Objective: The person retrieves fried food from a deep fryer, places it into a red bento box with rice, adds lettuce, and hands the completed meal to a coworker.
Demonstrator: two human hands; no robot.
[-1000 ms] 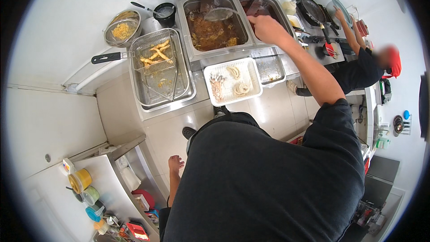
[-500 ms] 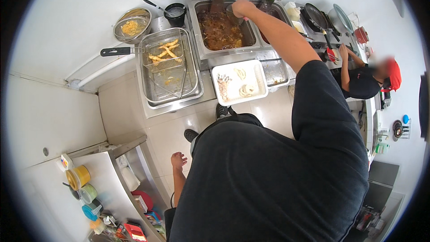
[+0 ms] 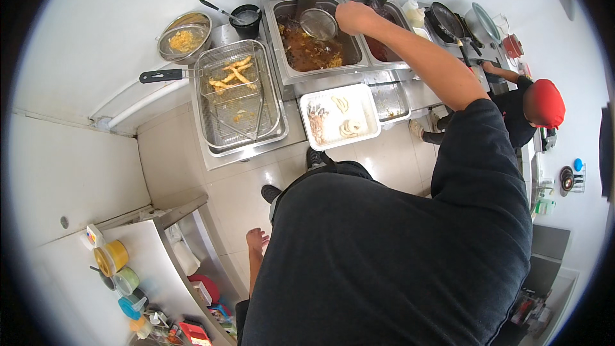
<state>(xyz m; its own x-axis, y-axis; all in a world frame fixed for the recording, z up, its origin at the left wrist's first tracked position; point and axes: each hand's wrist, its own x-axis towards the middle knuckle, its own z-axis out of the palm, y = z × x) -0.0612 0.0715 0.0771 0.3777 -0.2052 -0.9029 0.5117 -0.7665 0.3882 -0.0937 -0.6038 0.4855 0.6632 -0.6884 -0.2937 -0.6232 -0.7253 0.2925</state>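
Observation:
My right hand (image 3: 356,18) is closed round the handle of a round mesh skimmer (image 3: 319,24). The skimmer's disc hangs over the left vat of the deep fryer (image 3: 312,78), above dark brown oil (image 3: 306,48) with bits floating in it. Down at my side, away from every counter, my left hand (image 3: 257,239) is empty with its fingers loosely apart. In front of the fryer sits a white tray (image 3: 328,143) with pale raw pieces in separate groups. Left of the fryer, a wire fry basket (image 3: 206,90) with golden fried sticks (image 3: 236,75) rests on a larger mesh basket (image 3: 221,129).
A metal bowl with a strainer (image 3: 184,38) of yellow crumbs and a black pot (image 3: 246,22) stand at the back left. At right, a co-worker in a red cap (image 3: 549,104) is near a frying pan (image 3: 446,19). A steel counter with tubs (image 3: 112,256) is lower left.
The skimmer has come up out of the oil and now shows above it. My right hand has shifted slightly. The co-worker has moved, and their feet now show.

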